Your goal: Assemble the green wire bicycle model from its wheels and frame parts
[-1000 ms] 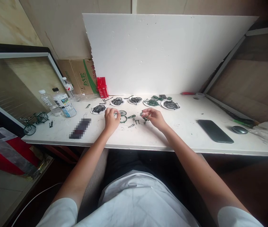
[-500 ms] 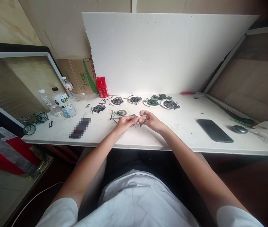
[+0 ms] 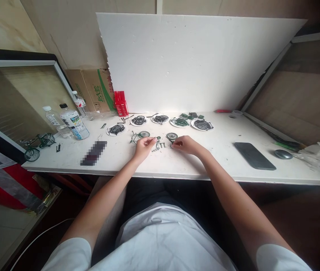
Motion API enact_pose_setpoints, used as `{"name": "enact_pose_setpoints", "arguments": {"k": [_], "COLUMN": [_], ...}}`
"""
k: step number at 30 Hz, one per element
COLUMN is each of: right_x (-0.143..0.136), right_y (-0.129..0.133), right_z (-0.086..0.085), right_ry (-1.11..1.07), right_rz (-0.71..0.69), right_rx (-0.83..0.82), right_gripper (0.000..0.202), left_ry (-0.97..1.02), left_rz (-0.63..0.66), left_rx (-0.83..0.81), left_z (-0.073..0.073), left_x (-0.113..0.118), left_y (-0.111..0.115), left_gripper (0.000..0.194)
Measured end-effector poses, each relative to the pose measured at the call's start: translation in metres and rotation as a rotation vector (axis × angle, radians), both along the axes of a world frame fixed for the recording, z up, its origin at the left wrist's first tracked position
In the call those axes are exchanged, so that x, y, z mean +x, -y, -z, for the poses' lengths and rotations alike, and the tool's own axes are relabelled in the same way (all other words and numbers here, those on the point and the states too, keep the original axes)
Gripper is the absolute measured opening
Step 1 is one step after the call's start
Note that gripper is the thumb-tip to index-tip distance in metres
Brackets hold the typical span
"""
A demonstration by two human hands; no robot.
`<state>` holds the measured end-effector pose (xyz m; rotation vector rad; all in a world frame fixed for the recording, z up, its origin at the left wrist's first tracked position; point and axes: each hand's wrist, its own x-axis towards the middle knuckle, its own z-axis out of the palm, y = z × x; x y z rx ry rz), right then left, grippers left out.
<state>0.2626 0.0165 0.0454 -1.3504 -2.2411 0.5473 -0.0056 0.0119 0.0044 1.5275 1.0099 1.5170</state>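
My left hand [image 3: 143, 146] is closed in a pinch on a small green part [image 3: 158, 138], held just above the table. My right hand [image 3: 186, 145] is lower, its fingertips pinched together at the tabletop; whatever lies between them is too small to make out. Just beyond those fingertips is a toy bicycle wheel with a dark green piece [image 3: 172, 136]. Several tiny loose parts [image 3: 162, 145] lie between the hands. Behind my left hand rests a partly built green toy bicycle [image 3: 140, 135], partly hidden by the fingers.
White plates [image 3: 116, 130] of dark wheels and green parts stand along the back. At the left are a finished toy bicycle [image 3: 39, 145] and bottles [image 3: 76, 124]. A dark phone [image 3: 254, 155] and a mouse [image 3: 283, 154] lie right. A white board [image 3: 199, 64] leans behind.
My hands have moved apart from where they met. The right hand has gone down to the table, and the wheel and loose parts are now uncovered. The left keeps its pinch.
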Motion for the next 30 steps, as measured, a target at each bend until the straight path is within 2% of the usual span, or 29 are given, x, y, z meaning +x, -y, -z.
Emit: {"name": "enact_pose_setpoints", "arguments": {"k": [4, 10, 15, 19, 25, 30], "right_x": [-0.004, -0.002, -0.003, -0.007, -0.012, -0.011], "right_y": [0.000, -0.004, -0.003, -0.001, 0.000, 0.000], "right_z": [0.003, 0.008, 0.009, 0.008, 0.008, 0.010], "right_ry": [0.004, 0.028, 0.102, 0.165, 0.205, 0.180], "right_rz": [-0.003, -0.015, 0.028, 0.072, 0.063, 0.069], "right_rx": [0.017, 0.019, 0.044, 0.076, 0.178, 0.128], "right_gripper": [0.020, 0.013, 0.009, 0.008, 0.012, 0.011], "left_ry": [-0.043, -0.048, -0.054, -0.058, -0.060, -0.067], "left_rz": [-0.024, -0.013, -0.020, -0.016, -0.013, -0.022], "left_rx": [0.064, 0.066, 0.059, 0.046, 0.049, 0.063], "left_z": [0.005, 0.008, 0.007, 0.006, 0.005, 0.008], "left_x": [-0.002, -0.001, -0.001, -0.001, 0.000, 0.000], "left_y": [-0.004, -0.005, -0.004, -0.002, -0.001, -0.003], "left_gripper": [0.037, 0.036, 0.038, 0.038, 0.036, 0.034]}}
